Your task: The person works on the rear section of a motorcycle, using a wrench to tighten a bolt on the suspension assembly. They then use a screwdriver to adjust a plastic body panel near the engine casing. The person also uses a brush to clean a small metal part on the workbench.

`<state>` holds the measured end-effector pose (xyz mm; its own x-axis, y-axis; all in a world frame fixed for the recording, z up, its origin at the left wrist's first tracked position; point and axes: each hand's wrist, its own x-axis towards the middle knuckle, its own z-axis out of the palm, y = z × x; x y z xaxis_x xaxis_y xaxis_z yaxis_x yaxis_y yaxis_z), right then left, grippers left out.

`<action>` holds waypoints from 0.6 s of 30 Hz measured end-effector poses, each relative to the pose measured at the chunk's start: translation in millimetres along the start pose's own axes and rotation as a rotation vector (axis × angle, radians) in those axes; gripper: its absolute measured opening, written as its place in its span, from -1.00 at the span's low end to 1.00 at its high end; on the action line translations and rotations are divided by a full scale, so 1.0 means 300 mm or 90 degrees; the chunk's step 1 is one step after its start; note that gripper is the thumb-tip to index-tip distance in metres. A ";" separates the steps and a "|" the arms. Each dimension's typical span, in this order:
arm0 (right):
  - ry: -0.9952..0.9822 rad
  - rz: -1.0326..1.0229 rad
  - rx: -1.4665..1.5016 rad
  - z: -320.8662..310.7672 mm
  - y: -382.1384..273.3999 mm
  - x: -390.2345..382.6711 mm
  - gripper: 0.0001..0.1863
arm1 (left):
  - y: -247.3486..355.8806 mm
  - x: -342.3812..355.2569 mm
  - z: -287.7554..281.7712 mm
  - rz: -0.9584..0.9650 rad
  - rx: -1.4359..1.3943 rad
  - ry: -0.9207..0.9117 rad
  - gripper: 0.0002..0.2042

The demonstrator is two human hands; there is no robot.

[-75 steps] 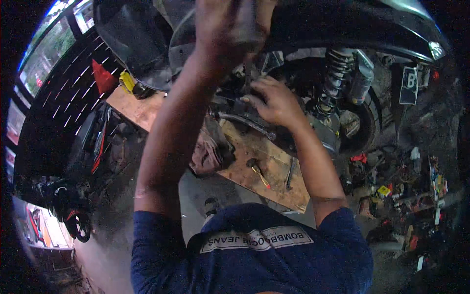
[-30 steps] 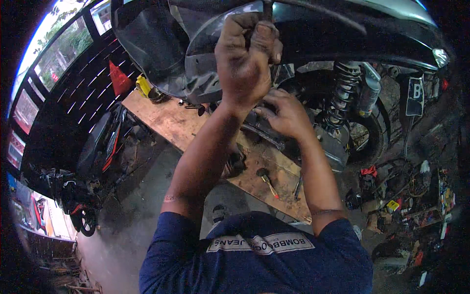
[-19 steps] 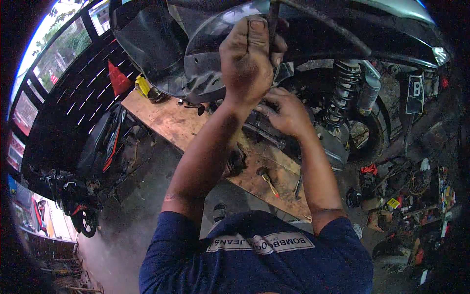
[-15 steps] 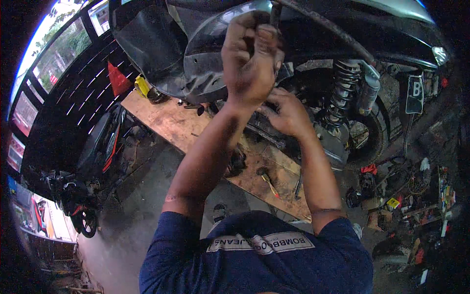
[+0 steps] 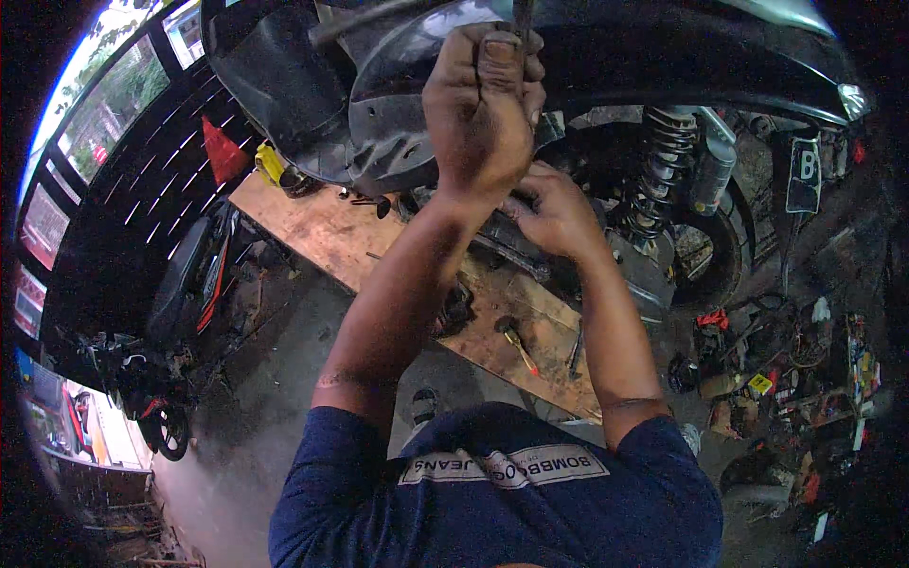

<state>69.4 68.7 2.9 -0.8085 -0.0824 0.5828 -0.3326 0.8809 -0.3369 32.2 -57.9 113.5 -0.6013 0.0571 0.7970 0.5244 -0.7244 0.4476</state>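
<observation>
Left grip (image 5: 481, 118) clamped round a dark shaft (image 5: 523, 16), long axis roughly upright in view, over the motorcycle (image 5: 625, 62) beyond the desk's (image 5: 308, 222) far edge. Right grip (image 5: 559, 220) just below, nearer the shaft's lower end; partly hidden, can't tell if closed.

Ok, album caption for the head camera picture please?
Left hand grips a dark bar; right hand sits lower, beside a motorbike.

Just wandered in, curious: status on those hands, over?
Left hand closed around dark shaft. Right hand lower, by motorbike, grip unclear. Left forearm hides part of wooden board.
</observation>
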 end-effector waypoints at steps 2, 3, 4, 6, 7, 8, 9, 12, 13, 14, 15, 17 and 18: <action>-0.001 0.003 -0.001 -0.007 -0.008 0.000 -0.55 | 0.005 0.003 -0.001 -0.032 -0.005 -0.004 -0.66; 0.006 0.003 0.004 -0.009 -0.009 0.000 -0.55 | 0.006 0.004 -0.001 -0.048 -0.008 -0.007 -0.66; 0.013 0.004 0.008 -0.011 -0.010 -0.002 -0.55 | 0.004 0.003 0.001 -0.051 -0.013 -0.012 -0.66; 0.008 0.004 0.006 -0.014 -0.011 -0.003 -0.54 | 0.003 0.003 0.002 -0.056 -0.022 -0.023 -0.66; 0.006 0.005 0.005 -0.015 -0.010 -0.003 -0.54 | 0.001 0.003 -0.002 -0.056 -0.050 -0.043 -0.66; 0.009 0.002 0.009 -0.013 -0.009 -0.003 -0.54 | -0.001 0.002 -0.011 -0.055 -0.076 -0.064 -0.67; 0.011 -0.001 0.012 -0.009 -0.006 -0.002 -0.54 | -0.007 -0.001 -0.018 -0.054 -0.103 -0.084 -0.67; 0.027 -0.029 0.013 0.008 0.017 -0.002 -0.55 | -0.089 0.002 -0.037 -0.032 -0.023 -0.024 -0.74; 0.033 -0.042 0.012 0.011 0.021 -0.002 -0.55 | -0.103 -0.002 -0.038 -0.023 -0.010 -0.006 -0.76; 0.039 -0.033 0.010 0.012 0.020 -0.004 -0.55 | -0.097 -0.019 -0.034 -0.014 -0.017 0.007 -0.78; 0.044 -0.026 0.009 0.012 0.014 -0.006 -0.55 | -0.100 -0.020 -0.038 0.007 0.010 0.007 -0.77; 0.036 -0.014 0.011 0.000 -0.003 -0.004 -0.55 | -0.105 -0.007 -0.058 0.060 0.103 -0.002 -0.72; 0.021 -0.010 0.016 -0.014 -0.018 0.000 -0.55 | -0.101 -0.007 -0.062 0.071 0.114 -0.013 -0.70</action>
<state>73.3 65.9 8.0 -0.7866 -0.0800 0.6123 -0.3572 0.8678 -0.3455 6.3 -48.6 90.8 -0.5212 -0.0013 0.8534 0.6874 -0.5932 0.4190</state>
